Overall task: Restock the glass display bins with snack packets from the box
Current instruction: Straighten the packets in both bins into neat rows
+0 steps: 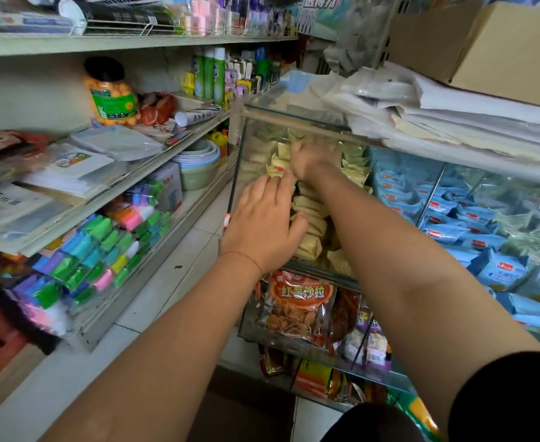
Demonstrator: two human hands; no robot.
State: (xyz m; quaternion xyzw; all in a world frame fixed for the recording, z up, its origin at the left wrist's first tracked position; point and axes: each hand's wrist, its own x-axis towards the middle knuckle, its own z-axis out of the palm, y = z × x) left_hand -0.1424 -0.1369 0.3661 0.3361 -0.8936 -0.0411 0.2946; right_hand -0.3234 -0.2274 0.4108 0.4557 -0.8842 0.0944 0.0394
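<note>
Both hands, left (262, 224) and right (310, 157), lay spread on cream packets (310, 215) inside the glass bin (240, 161); blue packets (447, 218) crowded at three o'clock.

The glass display bin (240, 173) holds a loose heap of pale yellow snack packets (310, 215) with small red labels; the neighbouring compartment holds blue packets (447, 231), apparently the same kind.
</note>
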